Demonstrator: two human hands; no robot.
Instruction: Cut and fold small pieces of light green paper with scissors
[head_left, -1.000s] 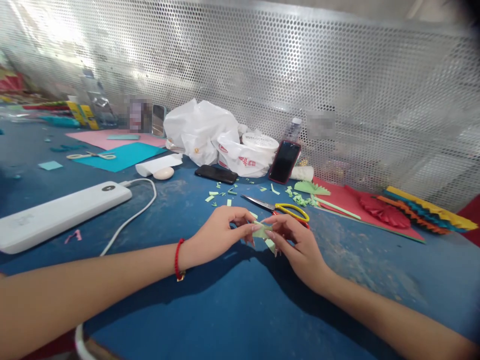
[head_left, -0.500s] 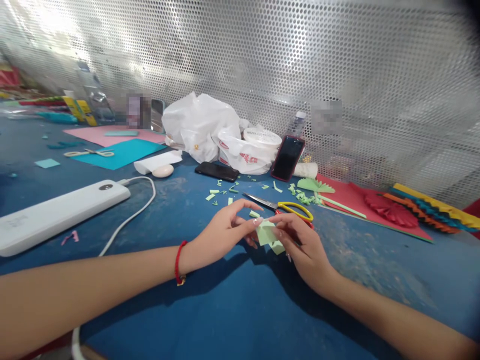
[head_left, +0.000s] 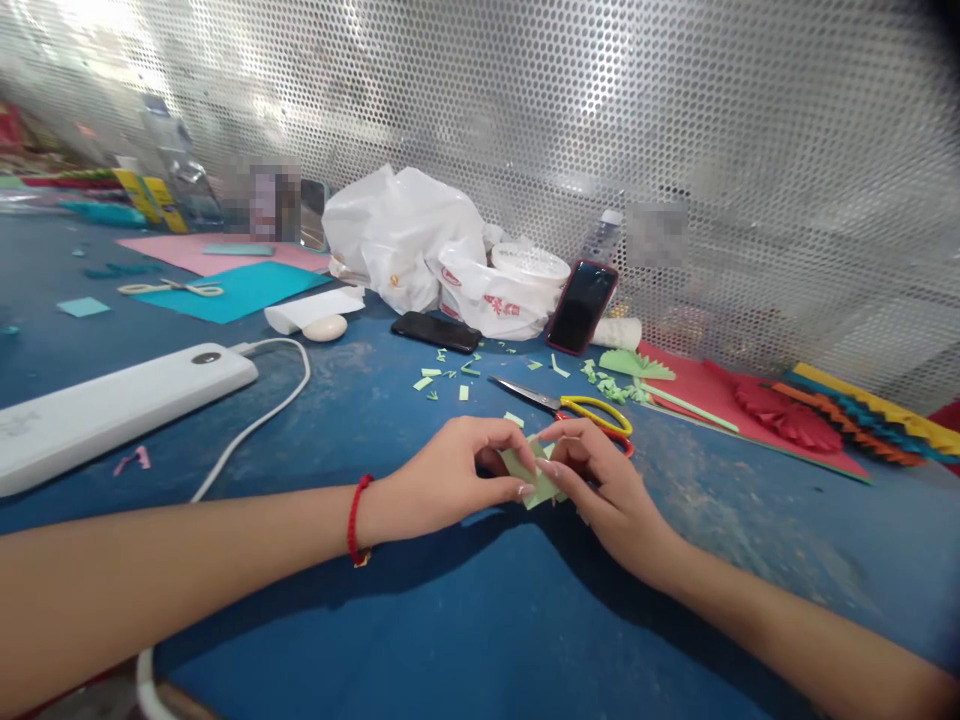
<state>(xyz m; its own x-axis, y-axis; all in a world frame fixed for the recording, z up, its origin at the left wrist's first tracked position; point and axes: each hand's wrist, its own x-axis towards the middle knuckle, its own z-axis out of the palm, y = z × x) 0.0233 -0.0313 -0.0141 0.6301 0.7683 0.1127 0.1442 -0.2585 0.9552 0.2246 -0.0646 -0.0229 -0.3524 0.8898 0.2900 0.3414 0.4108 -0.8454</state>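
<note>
Both hands pinch a small piece of light green paper (head_left: 538,488) just above the blue table. My left hand (head_left: 450,470), with a red cord bracelet at the wrist, grips its left side between thumb and fingers. On the right side, my right hand (head_left: 600,490) holds it with thumb and forefinger; its other fingers are partly hidden. The paper looks folded or layered, though the fingers cover much of it. Just beyond the hands lie scissors (head_left: 559,405) with yellow and red handles, blades pointing left. Green paper scraps (head_left: 465,393) are scattered around them.
A black phone (head_left: 436,332), white plastic bags (head_left: 405,240) and a propped phone (head_left: 583,307) stand behind. Red paper (head_left: 690,390) with folded fans lies at right. A white power bank (head_left: 127,410) with its cable (head_left: 255,440) is at left, near blue paper (head_left: 240,290).
The left thumb has shifted down to the paper's lower edge and the paper has tilted between the fingers. Both hands still hold it. The view has moved slightly.
</note>
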